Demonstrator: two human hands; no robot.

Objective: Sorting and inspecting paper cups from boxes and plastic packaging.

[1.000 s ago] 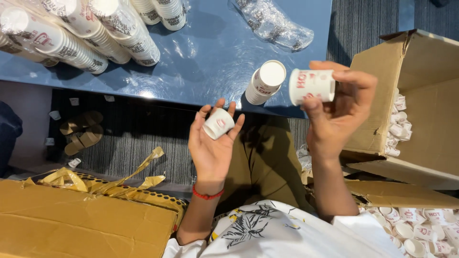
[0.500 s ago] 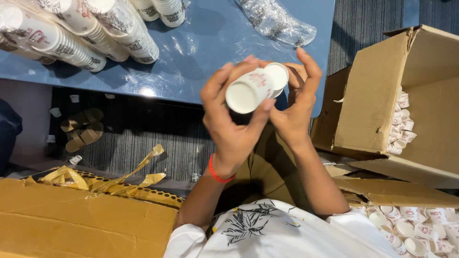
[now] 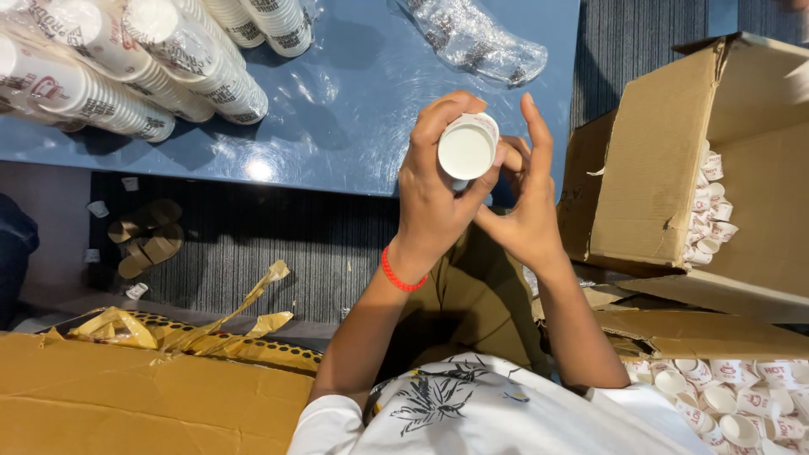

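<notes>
Both hands raised over the near edge of the blue counter: left hand wrapped around a small white paper cup, its flat end toward the camera, wrist bent back. Right hand touches the cup from the side, index finger straight up, other fingers loosely curled. Stacked cups lie far left on the counter; open cardboard box of small cups sits right.

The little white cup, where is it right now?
In the head view the little white cup sits mid-frame, gripped by the left hand with the right hand beside it, over the near edge of the blue table.
</notes>
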